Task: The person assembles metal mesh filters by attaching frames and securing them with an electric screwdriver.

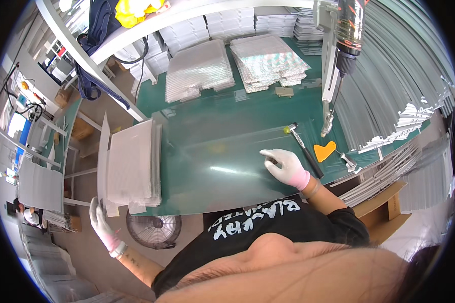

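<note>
My left hand [102, 224], in a white glove with a pink cuff, is at the near left corner of a stack of pale translucent panels [131, 161]. Its fingers are stretched out beside the lower edge of a thin sheet [103, 156] at the stack's left side; whether they touch it is hard to tell. Over the green tabletop [197, 113], my right hand [288, 169] is gloved the same way. Its fingers are bent toward the thumb around a small dark spot I cannot make out. A hammer [305, 150] with a yellow-green tip lies just right of it.
An orange scraper [324, 151] and a small hand tool [348, 162] lie at the right. Two panel stacks [199, 70] [268, 60] sit at the back near a small tan block [284, 92]. A power screwdriver [348, 48] hangs overhead. A fan [154, 231] stands below the front edge.
</note>
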Available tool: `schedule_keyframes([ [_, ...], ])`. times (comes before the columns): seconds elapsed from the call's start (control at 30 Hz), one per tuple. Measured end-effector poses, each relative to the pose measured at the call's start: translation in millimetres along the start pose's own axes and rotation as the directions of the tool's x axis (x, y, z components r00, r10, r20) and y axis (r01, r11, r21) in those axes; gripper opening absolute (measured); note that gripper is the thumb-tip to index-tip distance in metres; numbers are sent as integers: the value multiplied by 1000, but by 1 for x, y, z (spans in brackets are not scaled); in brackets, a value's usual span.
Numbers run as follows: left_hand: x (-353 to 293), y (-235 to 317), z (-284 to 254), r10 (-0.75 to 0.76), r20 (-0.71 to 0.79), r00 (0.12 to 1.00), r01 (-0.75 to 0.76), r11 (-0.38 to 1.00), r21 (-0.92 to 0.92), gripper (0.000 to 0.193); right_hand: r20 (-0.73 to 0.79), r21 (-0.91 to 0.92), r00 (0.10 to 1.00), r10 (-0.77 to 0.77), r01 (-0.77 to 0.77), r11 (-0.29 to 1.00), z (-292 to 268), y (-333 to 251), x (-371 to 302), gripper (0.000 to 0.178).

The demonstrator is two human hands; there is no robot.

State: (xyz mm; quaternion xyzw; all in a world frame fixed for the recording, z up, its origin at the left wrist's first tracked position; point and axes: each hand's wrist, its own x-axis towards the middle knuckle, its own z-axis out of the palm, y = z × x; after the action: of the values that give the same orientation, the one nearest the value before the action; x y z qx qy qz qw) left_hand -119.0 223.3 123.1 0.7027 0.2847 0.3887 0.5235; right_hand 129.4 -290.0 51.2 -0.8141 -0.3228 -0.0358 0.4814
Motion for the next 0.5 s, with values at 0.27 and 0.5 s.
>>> schedule_keyframes([
  [0.27,-105,30,178,130,747,652,-601,690,404,62,-359,-256,884,-298,214,943,26,-6,14,39],
  [0.5,-63,24,311,-117,956,269,-568,782,256,50,240,-536,963,124,25,844,75,59,25,53],
])
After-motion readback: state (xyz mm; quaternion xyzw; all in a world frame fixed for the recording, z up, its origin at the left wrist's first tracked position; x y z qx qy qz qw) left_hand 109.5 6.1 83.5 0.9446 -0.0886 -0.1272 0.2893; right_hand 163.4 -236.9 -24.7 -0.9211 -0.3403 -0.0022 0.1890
